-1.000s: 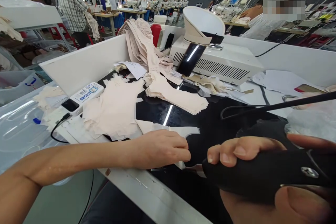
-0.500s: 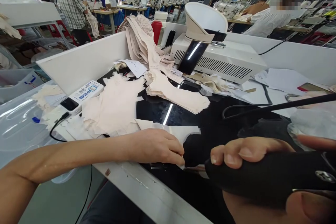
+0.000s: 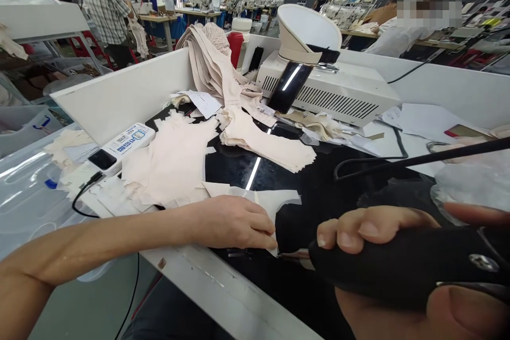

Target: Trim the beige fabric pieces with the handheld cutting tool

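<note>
My left hand (image 3: 235, 221) reaches in over the white piece of thin material (image 3: 279, 198). Its fingers are closed together at the near corner of that piece, on the black glossy table top (image 3: 319, 180). In my right hand (image 3: 378, 226) is a thick black-handled tool (image 3: 382, 265) with a screw in its side. The tool's thin metal tip touches or nearly touches the corner by my left fingertips; which, I cannot tell. Just beyond my left hand lie a pile of cream fabric pieces (image 3: 171, 159) and a stack of cream strips (image 3: 274, 146).
A white box with vents (image 3: 330, 93) stands at the back, a dark phone (image 3: 290, 85) leaning on it. A white and black device (image 3: 123, 149) with a cable lies left. A black cord (image 3: 430, 159) crosses on the right. Two people (image 3: 105, 10) (image 3: 414, 32) are beyond the white partition (image 3: 119, 95).
The whole view has shifted slightly to the left. Both hands, the white piece and the tool keep almost the same positions relative to one another.
</note>
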Demonstrator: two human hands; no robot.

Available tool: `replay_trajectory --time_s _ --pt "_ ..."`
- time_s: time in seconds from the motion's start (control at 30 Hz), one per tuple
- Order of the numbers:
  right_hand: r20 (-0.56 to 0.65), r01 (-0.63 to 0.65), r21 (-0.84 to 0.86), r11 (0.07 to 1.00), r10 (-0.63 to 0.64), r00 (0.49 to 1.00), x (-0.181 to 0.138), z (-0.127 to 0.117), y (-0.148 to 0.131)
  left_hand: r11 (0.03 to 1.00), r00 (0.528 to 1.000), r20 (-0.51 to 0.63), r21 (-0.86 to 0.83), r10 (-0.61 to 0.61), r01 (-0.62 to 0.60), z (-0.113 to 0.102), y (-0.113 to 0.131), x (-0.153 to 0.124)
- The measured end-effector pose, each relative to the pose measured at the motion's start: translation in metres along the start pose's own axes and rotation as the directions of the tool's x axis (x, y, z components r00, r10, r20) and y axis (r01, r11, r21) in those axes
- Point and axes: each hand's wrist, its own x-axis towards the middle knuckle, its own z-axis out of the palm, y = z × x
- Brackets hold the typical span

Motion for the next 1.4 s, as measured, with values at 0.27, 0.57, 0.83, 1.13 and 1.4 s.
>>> replay_trajectory --time_s 0.27,0.57,0.83,1.13,1.4 --pt "0.077 -0.070 0.001 0.998 0.070 0.995 0.007 0.001 -0.010 0.999 0.996 -0.080 0.021 0.033 -0.031 0.002 -0.001 -0.003" --pt "0.016 -0.058 -0.049 0.997 0.059 0.998 0.005 0.001 -0.006 1.000 0.997 -0.079 0.013 0.016 -0.015 0.003 0.000 -0.004" --pt "0.007 0.013 -0.060 0.998 -0.013 1.000 0.001 0.007 0.005 1.000 0.997 -0.080 0.003 -0.002 0.002 0.000 0.003 -0.003" --pt "-0.055 0.100 0.028 0.995 -0.098 0.994 0.004 0.018 0.013 1.000 0.994 -0.109 0.002 0.007 -0.007 0.003 0.001 -0.005" --pt "-0.077 0.085 0.008 0.996 -0.084 0.993 0.004 0.018 0.011 1.000 0.996 -0.086 0.012 -0.002 0.003 0.001 0.001 -0.004"
